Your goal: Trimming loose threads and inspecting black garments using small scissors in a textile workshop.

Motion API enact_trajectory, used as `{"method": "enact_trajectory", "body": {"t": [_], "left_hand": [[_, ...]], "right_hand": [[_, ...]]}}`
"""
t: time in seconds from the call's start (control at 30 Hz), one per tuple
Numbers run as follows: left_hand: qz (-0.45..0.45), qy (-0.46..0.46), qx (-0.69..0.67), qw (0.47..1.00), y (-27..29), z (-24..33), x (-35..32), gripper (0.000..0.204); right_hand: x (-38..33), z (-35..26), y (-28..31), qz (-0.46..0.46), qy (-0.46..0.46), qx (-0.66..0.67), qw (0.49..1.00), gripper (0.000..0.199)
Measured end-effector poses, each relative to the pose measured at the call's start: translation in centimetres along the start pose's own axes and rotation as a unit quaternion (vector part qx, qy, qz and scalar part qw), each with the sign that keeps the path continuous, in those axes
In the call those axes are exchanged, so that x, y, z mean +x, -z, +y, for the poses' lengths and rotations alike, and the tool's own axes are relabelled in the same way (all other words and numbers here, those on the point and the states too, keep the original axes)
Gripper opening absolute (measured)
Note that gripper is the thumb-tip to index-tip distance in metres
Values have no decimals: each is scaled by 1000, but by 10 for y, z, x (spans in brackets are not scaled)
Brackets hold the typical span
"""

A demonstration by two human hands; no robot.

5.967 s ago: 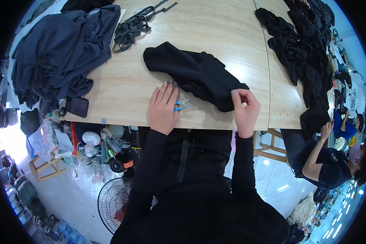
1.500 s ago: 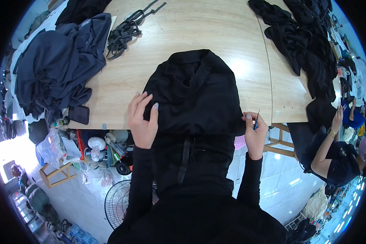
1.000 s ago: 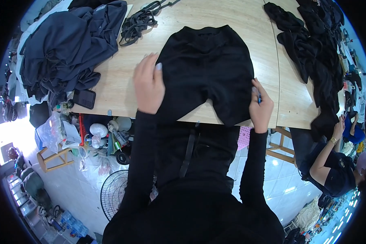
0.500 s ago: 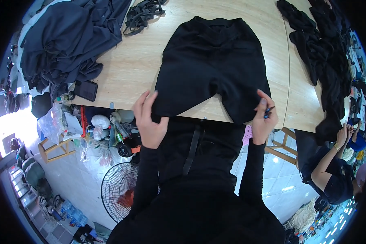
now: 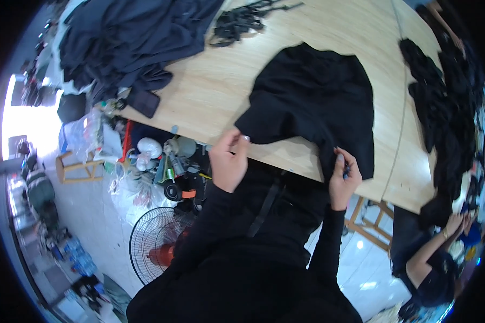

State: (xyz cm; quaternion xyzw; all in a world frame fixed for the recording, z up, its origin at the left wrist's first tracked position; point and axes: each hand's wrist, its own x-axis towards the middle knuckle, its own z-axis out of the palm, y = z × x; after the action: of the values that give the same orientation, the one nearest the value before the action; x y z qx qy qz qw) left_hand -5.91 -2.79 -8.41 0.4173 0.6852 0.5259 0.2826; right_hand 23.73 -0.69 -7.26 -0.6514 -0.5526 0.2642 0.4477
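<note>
A pair of black shorts (image 5: 312,91) lies on the wooden table (image 5: 194,102), waistband away from me and both legs toward me. With thumb and fingers, my left hand (image 5: 229,161) pinches the hem corner of the left leg at the table's edge. My right hand (image 5: 344,180) grips the inner side of the right leg near its hem. Tucked in that same hand is a small dark-blue tool (image 5: 346,171), mostly covered by the fingers, so its kind is unclear. The fabric wrinkles around the crotch.
Dark navy cloth (image 5: 129,43) is heaped at the left, beside a phone (image 5: 144,102) and black straps (image 5: 237,24). More black garments (image 5: 442,113) lie at the right, near another person's arm (image 5: 428,253). A fan (image 5: 159,245) and a wooden stool (image 5: 369,220) stand below.
The shorts' legs have been drawn askew, with the right leg's inner edge now gripped. My right hand moved inward along that leg. The whole view has turned and shifted.
</note>
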Motion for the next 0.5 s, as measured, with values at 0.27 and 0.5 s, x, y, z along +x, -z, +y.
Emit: {"method": "enact_trajectory", "body": {"t": [0.27,0.5], "left_hand": [[-111,-236,94,961,-31,59,27,66],[-248,-43,-40,967,-27,68,19,85]], "right_hand": [[0,14,2,-16,-2,0,1000,19],[-4,14,-5,-13,38,-30,999,19]]}}
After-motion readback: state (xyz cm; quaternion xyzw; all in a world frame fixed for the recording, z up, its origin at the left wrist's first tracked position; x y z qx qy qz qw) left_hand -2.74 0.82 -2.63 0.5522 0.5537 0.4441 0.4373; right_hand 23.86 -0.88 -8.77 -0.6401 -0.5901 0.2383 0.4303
